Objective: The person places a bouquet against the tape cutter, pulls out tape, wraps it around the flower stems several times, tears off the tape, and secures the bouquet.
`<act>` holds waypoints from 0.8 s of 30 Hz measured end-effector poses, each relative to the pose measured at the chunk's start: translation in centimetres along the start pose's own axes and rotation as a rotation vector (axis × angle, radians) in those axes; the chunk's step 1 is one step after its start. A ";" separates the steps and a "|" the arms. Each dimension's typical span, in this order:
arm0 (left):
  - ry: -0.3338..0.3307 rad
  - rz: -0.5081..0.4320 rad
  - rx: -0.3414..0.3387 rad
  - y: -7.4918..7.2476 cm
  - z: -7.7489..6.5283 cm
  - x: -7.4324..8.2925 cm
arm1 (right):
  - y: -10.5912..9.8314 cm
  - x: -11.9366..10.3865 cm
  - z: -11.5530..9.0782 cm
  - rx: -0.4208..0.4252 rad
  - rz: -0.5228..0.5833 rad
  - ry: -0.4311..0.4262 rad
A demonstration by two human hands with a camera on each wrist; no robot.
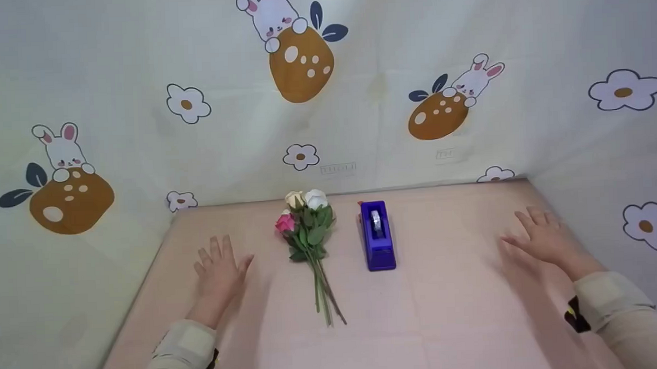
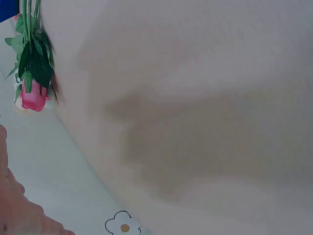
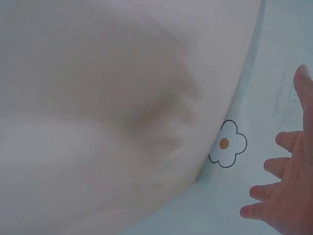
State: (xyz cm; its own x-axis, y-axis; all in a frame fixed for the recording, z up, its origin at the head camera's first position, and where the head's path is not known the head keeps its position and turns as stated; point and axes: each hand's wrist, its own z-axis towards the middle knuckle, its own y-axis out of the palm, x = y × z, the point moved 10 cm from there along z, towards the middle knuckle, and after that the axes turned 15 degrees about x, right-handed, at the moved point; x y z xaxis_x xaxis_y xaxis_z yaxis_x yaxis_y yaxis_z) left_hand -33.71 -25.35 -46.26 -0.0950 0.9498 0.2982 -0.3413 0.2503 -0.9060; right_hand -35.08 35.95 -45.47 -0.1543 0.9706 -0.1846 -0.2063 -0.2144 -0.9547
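Over the left part of the table my left hand (image 1: 220,278) spreads its fingers and holds nothing. To its right lies a bunch of long-stemmed roses (image 1: 311,239), with pink, cream and white heads at the far end and stems toward me. A blue tape dispenser (image 1: 378,240) with a roll of tape in it stands right of the roses. My right hand (image 1: 546,242), also spread and holding nothing, is over the table's right side, well apart from the dispenser. The left wrist view catches the roses (image 2: 36,63) at its upper left corner.
A pale pink cloth covers the table (image 1: 367,347). Behind it and along both sides hangs a light curtain (image 1: 381,122) printed with rabbits, brown fruit and flowers. Both hands cast shadows on the tabletop.
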 end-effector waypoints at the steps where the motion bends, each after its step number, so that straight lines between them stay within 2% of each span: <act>1: -0.002 -0.004 -0.006 0.1 0.0 0.0 | 0.2 -0.1 0.0 -0.007 -0.001 0.001; 4: -0.012 -0.020 -0.022 0.5 -0.1 -0.1 | 0.5 -1.3 0.2 -0.023 0.017 -0.003; 7: -0.020 -0.034 -0.010 0.6 -0.3 -0.4 | 0.5 -4.2 1.2 -0.011 0.087 -0.002; 10: -0.043 -0.058 -0.003 0.8 -0.6 -1.0 | 0.2 -9.0 2.8 0.046 0.228 0.016; 14: -0.119 -0.115 -0.010 1.3 -1.1 -1.8 | 0.6 -17.6 4.4 0.147 0.542 0.058; 16: -0.148 -0.139 -0.019 1.5 -1.4 -1.9 | 2.0 -21.9 4.7 0.146 0.689 0.069; 18: -0.156 -0.154 -0.031 1.8 -1.5 -1.9 | 4.2 -25.8 4.6 0.078 0.774 0.089; 21: -0.158 -0.179 -0.044 2.2 -1.4 -1.5 | 8.1 -30.0 4.5 -0.051 0.780 0.129; 24: -0.160 -0.201 -0.046 2.4 -1.2 -1.2 | 11.8 -32.4 4.2 -0.139 0.724 0.170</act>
State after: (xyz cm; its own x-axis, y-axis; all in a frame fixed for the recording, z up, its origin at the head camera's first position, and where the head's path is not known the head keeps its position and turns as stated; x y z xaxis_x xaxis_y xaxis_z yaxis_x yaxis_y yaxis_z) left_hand -33.28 -25.70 -49.17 -0.1770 0.8392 0.5141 -0.3256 0.4431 -0.8353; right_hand -36.54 1.49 -49.77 -0.0516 0.5981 -0.7997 0.0156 -0.8002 -0.5995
